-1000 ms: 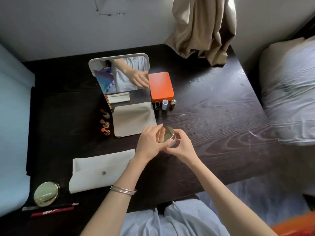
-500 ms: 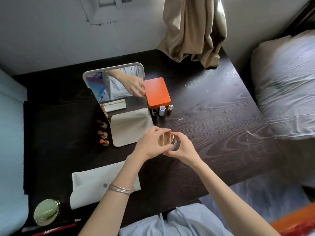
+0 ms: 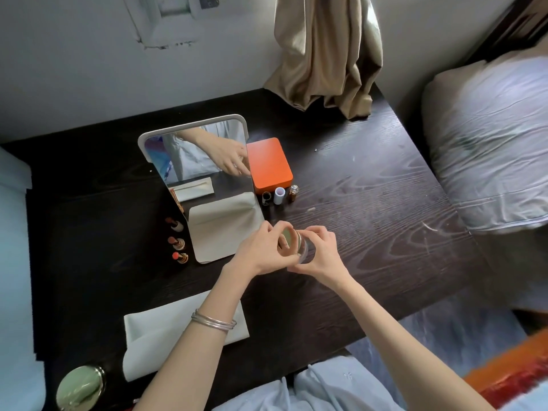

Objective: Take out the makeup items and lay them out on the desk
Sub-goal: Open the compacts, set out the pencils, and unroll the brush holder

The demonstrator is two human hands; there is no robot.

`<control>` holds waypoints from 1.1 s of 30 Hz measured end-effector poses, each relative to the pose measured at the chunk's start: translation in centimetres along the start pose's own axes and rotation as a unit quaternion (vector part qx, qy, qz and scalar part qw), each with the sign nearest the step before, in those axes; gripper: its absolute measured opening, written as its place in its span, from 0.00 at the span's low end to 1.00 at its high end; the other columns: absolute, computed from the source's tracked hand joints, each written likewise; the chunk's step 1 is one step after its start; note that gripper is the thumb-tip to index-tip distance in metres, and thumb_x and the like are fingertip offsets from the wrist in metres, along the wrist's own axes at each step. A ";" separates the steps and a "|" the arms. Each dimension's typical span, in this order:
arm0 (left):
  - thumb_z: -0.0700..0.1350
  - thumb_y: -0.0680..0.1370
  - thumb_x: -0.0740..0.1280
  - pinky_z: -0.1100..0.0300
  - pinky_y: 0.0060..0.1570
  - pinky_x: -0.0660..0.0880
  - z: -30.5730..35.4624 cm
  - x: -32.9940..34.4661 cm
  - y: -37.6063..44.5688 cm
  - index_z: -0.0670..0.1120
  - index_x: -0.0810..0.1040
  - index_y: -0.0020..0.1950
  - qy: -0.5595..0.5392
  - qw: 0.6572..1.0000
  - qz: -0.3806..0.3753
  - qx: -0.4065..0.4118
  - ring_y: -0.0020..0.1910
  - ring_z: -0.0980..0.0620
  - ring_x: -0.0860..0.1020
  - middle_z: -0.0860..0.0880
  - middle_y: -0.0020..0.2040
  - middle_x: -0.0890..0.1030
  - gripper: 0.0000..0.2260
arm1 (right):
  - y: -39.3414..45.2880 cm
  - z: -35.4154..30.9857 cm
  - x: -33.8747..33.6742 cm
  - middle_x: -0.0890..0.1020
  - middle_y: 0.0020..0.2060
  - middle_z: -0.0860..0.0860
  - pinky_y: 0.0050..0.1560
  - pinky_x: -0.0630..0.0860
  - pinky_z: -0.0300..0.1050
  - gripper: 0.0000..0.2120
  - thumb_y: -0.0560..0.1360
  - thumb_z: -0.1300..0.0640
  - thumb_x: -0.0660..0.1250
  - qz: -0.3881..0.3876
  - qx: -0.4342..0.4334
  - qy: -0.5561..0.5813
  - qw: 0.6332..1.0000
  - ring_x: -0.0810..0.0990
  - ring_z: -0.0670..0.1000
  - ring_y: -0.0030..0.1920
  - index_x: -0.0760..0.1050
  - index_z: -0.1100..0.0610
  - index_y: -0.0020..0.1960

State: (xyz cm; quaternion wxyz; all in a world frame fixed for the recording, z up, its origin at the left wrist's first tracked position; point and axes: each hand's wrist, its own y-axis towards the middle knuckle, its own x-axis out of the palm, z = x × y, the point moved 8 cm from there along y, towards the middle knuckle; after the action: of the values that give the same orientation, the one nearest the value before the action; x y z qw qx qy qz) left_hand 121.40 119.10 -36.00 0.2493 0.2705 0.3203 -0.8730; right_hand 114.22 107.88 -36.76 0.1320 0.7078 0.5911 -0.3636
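Observation:
A small round jar with a gold lid (image 3: 292, 241) is held over the middle of the dark wooden desk (image 3: 370, 221). My left hand (image 3: 261, 253) grips its lid from the left. My right hand (image 3: 321, 253) holds the jar's body from the right. Three open lipsticks (image 3: 178, 241) stand in a row left of the mirror's base. Three small bottles (image 3: 280, 195) stand in front of an orange box (image 3: 268, 166). A white pouch (image 3: 181, 330) lies at the front left, partly under my left forearm. A green round compact (image 3: 80, 387) lies at the front left corner.
A standing mirror (image 3: 195, 155) with a cream base sits at the desk's middle rear. A beige curtain (image 3: 326, 54) hangs onto the far edge. A bed with a pillow (image 3: 489, 143) borders the right side. A pale blue surface (image 3: 14, 262) lies at the left.
The view has tilted upward, so the desk sits lower in frame. Both hands stay on the jar; the left fingers have turned on the lid, which now tilts up.

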 end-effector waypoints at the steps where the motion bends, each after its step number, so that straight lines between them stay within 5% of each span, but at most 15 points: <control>1: 0.61 0.67 0.67 0.54 0.49 0.76 0.0 -0.1 0.1 0.60 0.64 0.62 -0.008 1.000 0.006 -0.007 0.50 0.53 0.75 0.52 0.54 0.72 0.26 | 0.0 0.0 -0.2 0.68 0.55 0.45 0.57 0.62 0.42 0.34 0.60 0.48 0.79 0.017 0.001 -0.016 1.000 0.61 0.47 0.56 0.73 0.52 0.63; 8: 0.66 0.67 0.65 0.52 0.52 0.76 -0.8 -0.2 0.9 0.55 0.67 0.58 -0.055 0.998 -0.002 -0.023 0.51 0.53 0.76 0.52 0.54 0.76 0.24 | 0.1 0.2 -0.7 0.68 0.52 0.42 0.54 0.59 0.46 0.35 0.58 0.39 0.72 0.026 0.019 -0.055 0.998 0.60 0.46 0.55 0.72 0.48 0.63; 14: 0.56 0.72 0.70 0.63 0.46 0.71 -0.9 -0.7 0.8 0.54 0.68 0.61 -0.209 0.977 -0.012 -0.032 0.47 0.60 0.75 0.58 0.48 0.74 0.21 | 1.2 1.0 -1.5 0.68 0.52 0.41 0.53 0.60 0.47 0.38 0.55 0.36 0.67 0.012 0.024 -0.067 0.997 0.61 0.45 0.55 0.71 0.47 0.63; 17: 0.49 0.71 0.74 0.64 0.49 0.72 -1.6 -0.3 1.1 0.51 0.67 0.62 -0.278 0.959 -0.018 -0.050 0.50 0.58 0.75 0.53 0.52 0.75 0.24 | 2.4 2.1 -2.2 0.70 0.55 0.44 0.55 0.63 0.49 0.36 0.56 0.40 0.69 0.005 0.043 -0.067 0.997 0.64 0.46 0.56 0.70 0.48 0.62; 24: 0.30 0.67 0.73 0.65 0.50 0.77 -3.6 1.2 1.6 0.46 0.65 0.60 -0.399 0.906 0.110 -0.090 0.49 0.57 0.76 0.48 0.56 0.75 0.28 | 5.6 4.9 -3.3 0.72 0.58 0.43 0.55 0.62 0.49 0.34 0.58 0.46 0.76 -0.045 0.040 -0.055 0.997 0.65 0.50 0.61 0.70 0.46 0.62; 33: 0.30 0.66 0.74 0.74 0.45 0.73 -4.1 2.5 3.6 0.48 0.67 0.60 -0.388 0.885 0.224 -0.125 0.51 0.64 0.75 0.55 0.56 0.74 0.29 | 9.1 7.1 -4.3 0.73 0.57 0.44 0.55 0.59 0.48 0.33 0.61 0.48 0.78 -0.069 0.019 -0.057 0.996 0.62 0.50 0.63 0.71 0.47 0.62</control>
State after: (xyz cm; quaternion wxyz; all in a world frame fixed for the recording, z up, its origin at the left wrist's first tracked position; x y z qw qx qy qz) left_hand 123.09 118.87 -41.75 0.5740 -0.0586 0.2354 -0.7821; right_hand 119.98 97.90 -40.99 0.1267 0.6460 0.6231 -0.4223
